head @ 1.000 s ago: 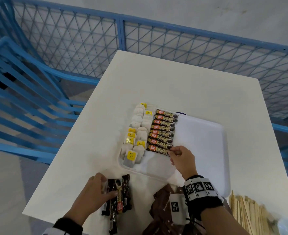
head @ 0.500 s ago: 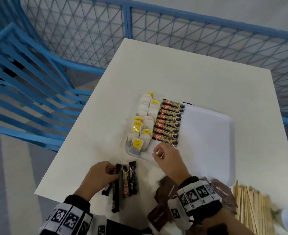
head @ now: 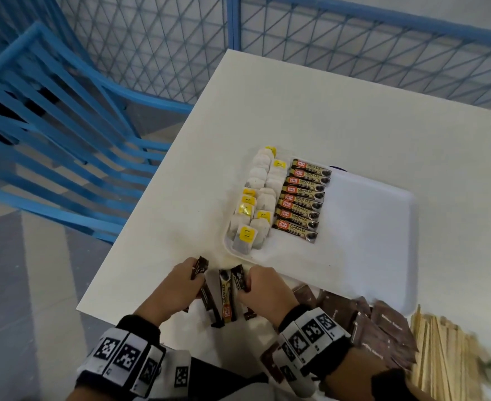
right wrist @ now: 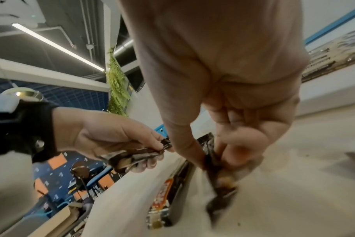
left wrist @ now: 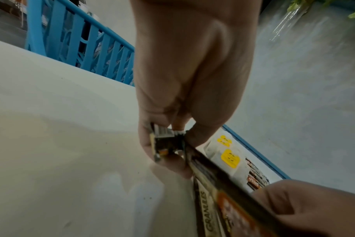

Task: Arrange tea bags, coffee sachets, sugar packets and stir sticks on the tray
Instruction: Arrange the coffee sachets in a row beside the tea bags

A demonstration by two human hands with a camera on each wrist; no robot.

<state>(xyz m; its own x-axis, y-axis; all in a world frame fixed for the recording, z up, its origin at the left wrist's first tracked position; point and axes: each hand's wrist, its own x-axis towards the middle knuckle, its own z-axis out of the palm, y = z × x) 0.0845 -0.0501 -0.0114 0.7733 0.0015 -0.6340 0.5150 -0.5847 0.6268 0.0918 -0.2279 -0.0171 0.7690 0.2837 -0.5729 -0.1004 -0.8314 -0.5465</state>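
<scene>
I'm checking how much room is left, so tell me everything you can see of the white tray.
The white tray is a shallow rounded rectangle, plastic by its look, lying flat on the table. Tea bags fill its left edge in two columns, beside a stacked row of coffee sachets. Its right half is bare. Neither hand touches it.

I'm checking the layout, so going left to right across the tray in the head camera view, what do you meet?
Tea bags in two columns at the left end of the tray → a column of coffee sachets beside them → the bare white right part of the tray.
</scene>
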